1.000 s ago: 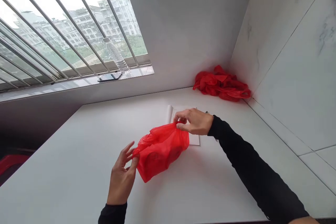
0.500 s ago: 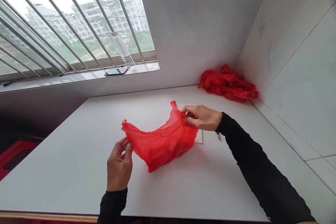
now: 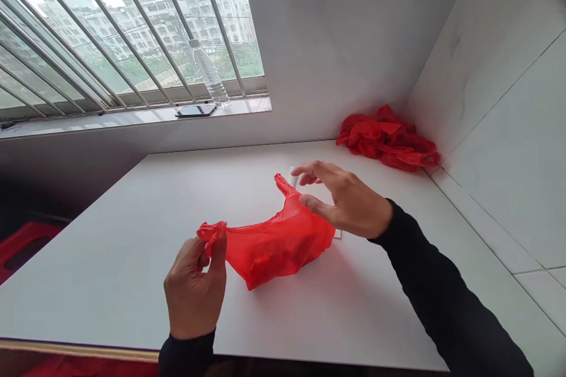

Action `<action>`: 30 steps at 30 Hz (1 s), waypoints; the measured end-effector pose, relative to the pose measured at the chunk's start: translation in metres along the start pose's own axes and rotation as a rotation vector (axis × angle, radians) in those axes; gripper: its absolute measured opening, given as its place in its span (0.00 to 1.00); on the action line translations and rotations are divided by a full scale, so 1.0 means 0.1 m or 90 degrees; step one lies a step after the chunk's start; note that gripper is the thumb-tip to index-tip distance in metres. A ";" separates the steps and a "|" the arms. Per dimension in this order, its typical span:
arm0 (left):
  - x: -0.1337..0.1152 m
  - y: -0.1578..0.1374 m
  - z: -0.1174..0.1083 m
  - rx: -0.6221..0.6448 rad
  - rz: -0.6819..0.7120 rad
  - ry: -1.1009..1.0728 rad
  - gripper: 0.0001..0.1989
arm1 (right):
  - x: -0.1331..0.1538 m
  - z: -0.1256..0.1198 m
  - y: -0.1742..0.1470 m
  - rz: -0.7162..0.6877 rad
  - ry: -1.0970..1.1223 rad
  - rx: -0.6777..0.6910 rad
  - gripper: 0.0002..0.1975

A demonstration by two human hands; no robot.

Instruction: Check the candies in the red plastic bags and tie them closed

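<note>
A thin red plastic bag (image 3: 287, 241) rests on the white table, with darker shapes showing through its lower part; I cannot make out what they are. My left hand (image 3: 197, 285) pinches the bag's left handle between thumb and fingers. Over the bag's right side is my right hand (image 3: 345, 197), its thumb and fingers apart and nothing held between them. The bag's other handle stands up just left of that hand's fingers. Behind the bag, a white piece shows in part, mostly hidden.
The white table (image 3: 110, 259) runs to the wall. A crumpled heap of red bags (image 3: 389, 138) lies in the far right corner. On the windowsill are a clear plastic bottle (image 3: 211, 76) and a phone (image 3: 196, 111). Something red (image 3: 29, 247) stands beyond the table's left edge.
My left hand has moved up to the bag's left handle and closed on it. My right hand has let go of the bag's right side and opened.
</note>
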State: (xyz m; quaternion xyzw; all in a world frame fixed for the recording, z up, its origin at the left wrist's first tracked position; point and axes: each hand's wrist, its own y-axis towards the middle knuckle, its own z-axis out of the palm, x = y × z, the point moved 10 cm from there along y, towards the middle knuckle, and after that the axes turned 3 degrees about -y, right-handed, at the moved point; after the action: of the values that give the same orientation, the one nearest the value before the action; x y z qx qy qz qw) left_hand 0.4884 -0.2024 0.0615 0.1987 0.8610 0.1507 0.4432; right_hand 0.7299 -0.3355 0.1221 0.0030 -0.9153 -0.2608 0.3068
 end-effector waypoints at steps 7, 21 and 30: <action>0.09 -0.17 0.06 0.102 -0.152 -0.282 0.21 | 0.25 0.64 -0.01 -0.110 -0.143 0.189 0.11; 0.15 -0.38 0.25 0.176 -0.345 -0.612 0.33 | 0.05 1.01 -0.34 -0.012 -0.192 0.447 0.10; 0.21 -0.48 0.24 0.178 -0.334 -0.609 0.21 | 0.15 0.66 -0.15 -0.014 -0.139 0.251 0.02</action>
State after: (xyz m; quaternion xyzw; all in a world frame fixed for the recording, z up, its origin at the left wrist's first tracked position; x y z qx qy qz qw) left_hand 0.4875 -0.2325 0.0124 0.0807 0.5963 -0.1869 0.7765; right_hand 0.6784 -0.3196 0.0780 0.0446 -0.9763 -0.0787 0.1968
